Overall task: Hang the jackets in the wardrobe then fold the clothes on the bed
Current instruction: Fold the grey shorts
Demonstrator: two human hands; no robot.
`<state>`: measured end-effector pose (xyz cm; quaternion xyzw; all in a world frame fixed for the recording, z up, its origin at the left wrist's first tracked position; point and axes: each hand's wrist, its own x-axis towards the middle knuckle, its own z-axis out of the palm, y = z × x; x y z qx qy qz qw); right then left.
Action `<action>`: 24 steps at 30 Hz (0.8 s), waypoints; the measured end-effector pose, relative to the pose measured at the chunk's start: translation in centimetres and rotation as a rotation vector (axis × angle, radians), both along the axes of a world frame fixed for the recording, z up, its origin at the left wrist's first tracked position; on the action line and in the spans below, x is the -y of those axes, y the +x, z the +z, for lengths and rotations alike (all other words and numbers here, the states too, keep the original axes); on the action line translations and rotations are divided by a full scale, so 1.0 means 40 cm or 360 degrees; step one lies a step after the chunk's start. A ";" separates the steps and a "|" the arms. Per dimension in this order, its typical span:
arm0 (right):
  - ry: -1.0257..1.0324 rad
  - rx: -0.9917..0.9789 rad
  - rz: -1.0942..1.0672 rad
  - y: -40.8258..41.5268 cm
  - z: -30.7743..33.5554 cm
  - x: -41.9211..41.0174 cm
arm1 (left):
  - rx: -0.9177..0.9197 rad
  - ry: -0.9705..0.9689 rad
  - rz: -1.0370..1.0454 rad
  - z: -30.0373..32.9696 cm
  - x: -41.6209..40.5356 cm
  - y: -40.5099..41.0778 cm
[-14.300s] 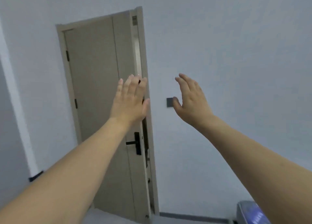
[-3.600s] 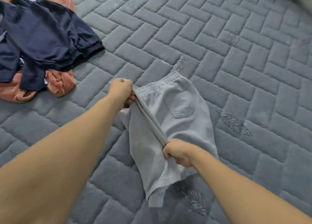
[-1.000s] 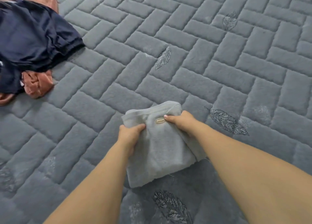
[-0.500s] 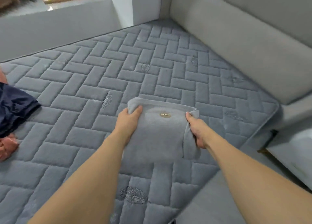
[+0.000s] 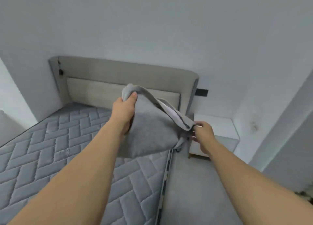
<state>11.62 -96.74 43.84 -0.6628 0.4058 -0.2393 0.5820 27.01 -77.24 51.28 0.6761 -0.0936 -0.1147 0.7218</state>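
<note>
- Folded grey garment (image 5: pixel 150 129) held in the air above the bed (image 5: pixel 71 140), near the mattress's right edge, at 12 o'clock from the person.
- Left hand (image 5: pixel 124 112) grips its top-left corner, thumb on the front, fingers curled behind.
- Right hand (image 5: pixel 202 134) pinches the right corner at 3 o'clock of the garment.
- Headboard (image 5: pixel 118 75) behind; nightstand (image 5: pixel 215 128) at 2 o'clock.

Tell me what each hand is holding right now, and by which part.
Both hold the folded grey shorts, lifted off the bed. The left hand grips the upper corner; the right hand pinches the opposite edge.
</note>
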 end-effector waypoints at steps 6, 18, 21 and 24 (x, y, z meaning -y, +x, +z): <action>0.1499 0.0264 0.0325 -0.221 0.017 0.110 | 0.0203 -0.0133 -0.0216 0.224 0.318 -0.180; 0.0874 0.1429 -0.0791 -0.430 0.162 0.527 | 0.0269 -0.0158 -0.0449 0.343 0.804 -0.386; 0.0987 0.1507 -0.1015 -0.509 0.201 0.647 | 0.0311 -0.0146 -0.0487 0.355 0.893 -0.384; 0.1107 0.1540 -0.0904 -0.581 0.227 0.755 | 0.0270 -0.0161 -0.0578 0.364 0.974 -0.383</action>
